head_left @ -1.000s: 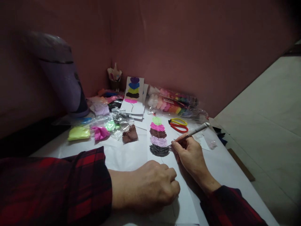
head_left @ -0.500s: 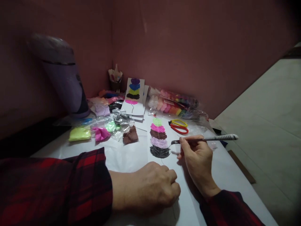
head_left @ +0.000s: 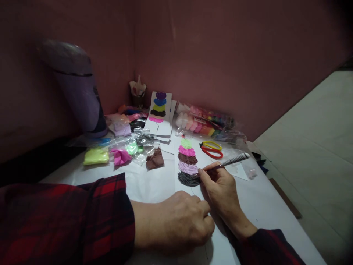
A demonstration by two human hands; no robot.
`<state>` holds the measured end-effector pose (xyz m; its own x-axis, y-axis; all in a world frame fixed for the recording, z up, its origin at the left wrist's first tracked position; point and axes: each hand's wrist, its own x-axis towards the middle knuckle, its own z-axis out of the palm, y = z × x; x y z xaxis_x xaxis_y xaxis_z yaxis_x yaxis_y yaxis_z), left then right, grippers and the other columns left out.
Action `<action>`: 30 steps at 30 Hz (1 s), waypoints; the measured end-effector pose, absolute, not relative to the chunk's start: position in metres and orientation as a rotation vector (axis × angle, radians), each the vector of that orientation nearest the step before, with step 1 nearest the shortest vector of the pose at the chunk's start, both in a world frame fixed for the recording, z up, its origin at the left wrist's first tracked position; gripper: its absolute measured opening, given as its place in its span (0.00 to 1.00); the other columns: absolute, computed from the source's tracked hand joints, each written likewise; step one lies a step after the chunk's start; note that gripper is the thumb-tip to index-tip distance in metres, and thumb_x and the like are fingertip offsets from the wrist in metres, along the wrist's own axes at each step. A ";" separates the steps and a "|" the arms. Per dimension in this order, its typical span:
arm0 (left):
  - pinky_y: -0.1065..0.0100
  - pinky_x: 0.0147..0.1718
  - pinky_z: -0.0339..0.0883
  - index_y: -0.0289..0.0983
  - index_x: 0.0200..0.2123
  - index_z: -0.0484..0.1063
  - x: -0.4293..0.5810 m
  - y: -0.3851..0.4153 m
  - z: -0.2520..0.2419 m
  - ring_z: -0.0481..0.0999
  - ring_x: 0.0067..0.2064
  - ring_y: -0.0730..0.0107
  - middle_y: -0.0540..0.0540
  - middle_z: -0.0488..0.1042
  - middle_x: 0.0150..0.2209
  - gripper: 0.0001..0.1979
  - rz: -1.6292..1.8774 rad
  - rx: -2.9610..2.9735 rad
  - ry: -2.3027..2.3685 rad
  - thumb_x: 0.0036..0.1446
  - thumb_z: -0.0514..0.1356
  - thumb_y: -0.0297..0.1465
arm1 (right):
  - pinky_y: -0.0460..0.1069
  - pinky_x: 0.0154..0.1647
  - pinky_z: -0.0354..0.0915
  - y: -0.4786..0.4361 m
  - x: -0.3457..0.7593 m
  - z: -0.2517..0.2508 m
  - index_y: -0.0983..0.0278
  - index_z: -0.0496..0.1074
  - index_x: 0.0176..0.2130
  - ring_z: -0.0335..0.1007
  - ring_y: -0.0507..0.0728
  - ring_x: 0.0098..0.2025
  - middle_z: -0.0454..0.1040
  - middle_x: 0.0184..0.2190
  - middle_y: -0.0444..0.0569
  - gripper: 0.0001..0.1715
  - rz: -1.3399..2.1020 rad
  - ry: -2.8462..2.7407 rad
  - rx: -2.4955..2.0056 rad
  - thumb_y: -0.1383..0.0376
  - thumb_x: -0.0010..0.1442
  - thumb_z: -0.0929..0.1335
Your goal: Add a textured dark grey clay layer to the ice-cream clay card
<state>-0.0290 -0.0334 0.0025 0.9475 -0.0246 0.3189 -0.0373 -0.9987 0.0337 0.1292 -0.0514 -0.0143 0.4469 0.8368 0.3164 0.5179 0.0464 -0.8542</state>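
My right hand [head_left: 222, 191] pinches a fork [head_left: 234, 159] with a striped handle, its white end pointing up and right. My fingers hide the tines, and the fingertips are at the right edge of the black clay band [head_left: 188, 179]. That band is the lowest in a stack of ridged clay bands on a white paper sheet [head_left: 171, 184]. Above it are a lilac band [head_left: 188, 168], a brown band [head_left: 187, 158], a pink band [head_left: 186, 150] and a green band [head_left: 186, 143]. My left hand [head_left: 176, 221] rests curled on the paper below the stack; whatever its fingers may hold is hidden.
Bagged clay in yellow [head_left: 96, 156], pink [head_left: 120, 157] and brown [head_left: 155, 159] lies at left. Red-and-yellow-handled scissors [head_left: 211, 149] are right of the stack. Behind stand a finished clay card [head_left: 162, 127], clay packs [head_left: 202, 119] and a tall purple container [head_left: 78, 99].
My right hand has moved left and slightly down with the fork, so the tines that showed beside the black band are now hidden. The left hand stays curled on the paper.
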 end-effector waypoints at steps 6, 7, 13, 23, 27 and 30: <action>0.64 0.16 0.57 0.33 0.29 0.68 -0.028 -0.032 -0.004 0.68 0.24 0.68 0.46 0.70 0.28 0.02 0.610 3.043 -0.067 0.48 0.58 0.23 | 0.50 0.25 0.63 -0.049 0.129 -0.009 0.64 0.69 0.28 0.68 0.56 0.23 0.73 0.21 0.47 0.11 0.292 -1.270 -1.697 0.58 0.55 0.69; 0.65 0.16 0.57 0.33 0.29 0.68 -0.028 -0.032 -0.005 0.68 0.24 0.68 0.46 0.70 0.28 0.02 0.608 3.047 -0.067 0.48 0.58 0.23 | 0.50 0.25 0.63 -0.049 0.130 -0.009 0.64 0.69 0.28 0.68 0.56 0.23 0.73 0.21 0.47 0.11 0.276 -1.277 -1.706 0.59 0.54 0.69; 0.64 0.16 0.57 0.34 0.29 0.67 -0.028 -0.032 -0.002 0.68 0.24 0.68 0.46 0.70 0.27 0.02 0.609 3.054 -0.064 0.49 0.58 0.22 | 0.51 0.26 0.64 -0.048 0.134 -0.009 0.63 0.69 0.28 0.69 0.57 0.24 0.74 0.22 0.48 0.09 0.231 -1.283 -1.749 0.59 0.54 0.68; 0.65 0.16 0.56 0.33 0.29 0.68 -0.029 -0.033 -0.003 0.68 0.25 0.68 0.46 0.70 0.28 0.02 0.568 3.059 -0.069 0.50 0.59 0.23 | 0.50 0.23 0.61 -0.047 0.141 -0.009 0.62 0.66 0.28 0.66 0.55 0.20 0.70 0.18 0.44 0.07 0.231 -1.271 -1.748 0.62 0.54 0.68; 0.64 0.16 0.57 0.33 0.29 0.68 -0.029 -0.033 -0.002 0.68 0.25 0.66 0.46 0.70 0.28 0.02 0.565 3.056 -0.060 0.50 0.59 0.23 | 0.49 0.22 0.60 -0.047 0.142 -0.009 0.61 0.64 0.28 0.64 0.55 0.18 0.67 0.15 0.41 0.07 0.252 -1.264 -1.763 0.63 0.56 0.67; 0.64 0.16 0.57 0.33 0.30 0.69 -0.029 -0.032 -0.002 0.69 0.26 0.66 0.45 0.70 0.29 0.02 0.562 3.062 -0.055 0.51 0.59 0.23 | 0.50 0.23 0.60 -0.048 0.142 -0.007 0.60 0.64 0.28 0.65 0.55 0.17 0.67 0.14 0.41 0.07 0.212 -1.269 -1.786 0.63 0.55 0.67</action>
<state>-0.0285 -0.0325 -0.0016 0.9342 -0.0297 0.3556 -0.0396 -0.9990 0.0206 0.1422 -0.0476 -0.0073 0.4569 0.8214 0.3413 0.6657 -0.0613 -0.7437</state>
